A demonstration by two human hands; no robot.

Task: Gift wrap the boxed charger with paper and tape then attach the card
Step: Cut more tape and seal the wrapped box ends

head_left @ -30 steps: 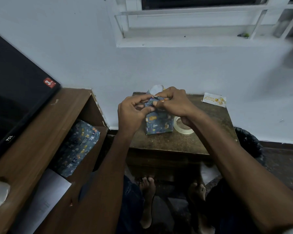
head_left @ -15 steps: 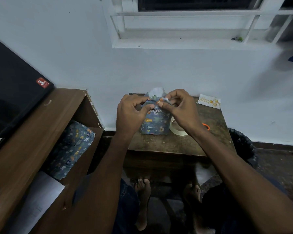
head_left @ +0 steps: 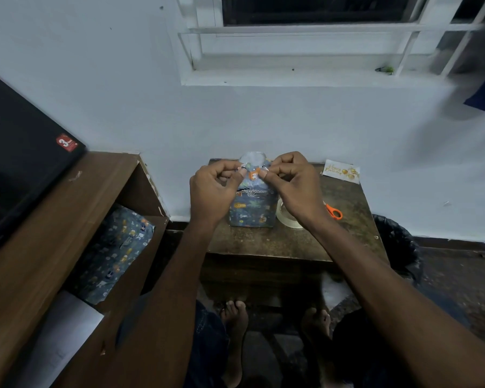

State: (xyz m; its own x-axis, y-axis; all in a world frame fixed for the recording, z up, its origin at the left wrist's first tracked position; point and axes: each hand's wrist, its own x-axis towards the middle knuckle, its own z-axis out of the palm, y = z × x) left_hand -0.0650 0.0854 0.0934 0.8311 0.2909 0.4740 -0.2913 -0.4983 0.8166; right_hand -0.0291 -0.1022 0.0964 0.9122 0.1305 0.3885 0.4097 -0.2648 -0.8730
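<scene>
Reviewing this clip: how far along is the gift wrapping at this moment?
Done: patterned paper already covers the sides of the box standing on the small table. In hand: the left hand and right hand pinch the paper flaps at its top end, folding it closed. Left: taping that end, with the tape roll beside the box, and attaching the card, lying untouched at the table's far right corner.

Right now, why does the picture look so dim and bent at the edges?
Head view: the room light is low, so the table looks dark; the wide lens bows the window frame; the upper right corner is smeared; both hands on the wrapped box stay fairly sharp.
</scene>
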